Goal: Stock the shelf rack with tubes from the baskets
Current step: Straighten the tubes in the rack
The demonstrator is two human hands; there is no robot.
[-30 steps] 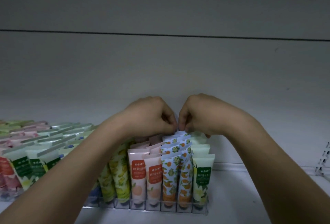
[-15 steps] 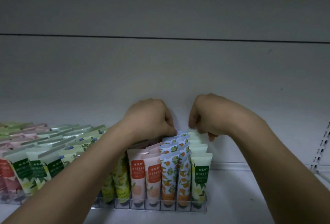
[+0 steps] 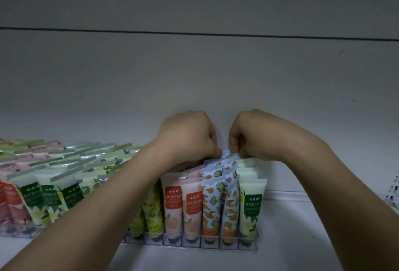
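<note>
A clear plastic rack [image 3: 216, 246] on the white shelf holds rows of upright tubes: yellow lemon tubes [image 3: 154, 210], pink peach tubes [image 3: 172, 203], blue orange-print tubes [image 3: 212, 201] and pale green tubes [image 3: 251, 203]. My left hand [image 3: 190, 136] and my right hand [image 3: 250, 134] reach over the back of the blue rows. Their fingertips pinch the top seam of the rearmost blue orange-print tube [image 3: 227, 154] from either side. That tube's body is hidden behind the rows in front.
A second rack of green, pink and red tubes [image 3: 54, 184] fills the shelf to the left. The grey back wall [image 3: 194, 76] stands close behind the hands. White shelf floor [image 3: 313, 227] lies to the right, with a wire fixture [image 3: 394, 190] at the right edge.
The hands had drawn apart half a second ago; now they have come back together over the rear blue tube, and my right fingers pinch its top again.
</note>
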